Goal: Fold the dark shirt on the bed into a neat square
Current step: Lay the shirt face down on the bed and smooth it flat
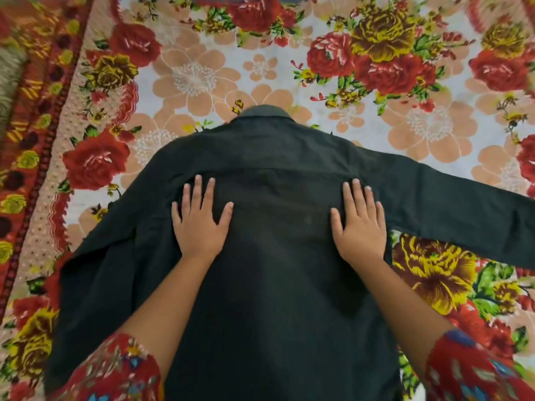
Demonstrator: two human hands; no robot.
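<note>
1. Dark green-black cloth: the dark shirt (278,256) lies back-up on the bed, spread flat, its collar (267,112) pointing away from the person and its hem running off the bottom of the view.
2. Its long axis runs straight away from the person, collar far, hem near. The right sleeve (451,204) stretches out sideways to the right edge of the view; the left sleeve (95,270) lies bent down along the left side of the body.
3. The left hand (199,224) and right hand (359,227) rest palm-down on the upper back, just below the yoke seam, fingers spread and flat. Neither grasps anything; both simply press on the cloth.
4. The hands sit either side of the centre line, the shoulders just beyond them. By my judgement the sleeves come in first, and the right hand is nearer the outstretched sleeve, which lies outward from it.
5. The floral bedspread (202,68) shows red and yellow roses all round the shirt; patterned red cuffs (115,369) cover the forearms near the bottom.
6. No brand, label or readable writing shows anywhere.
</note>
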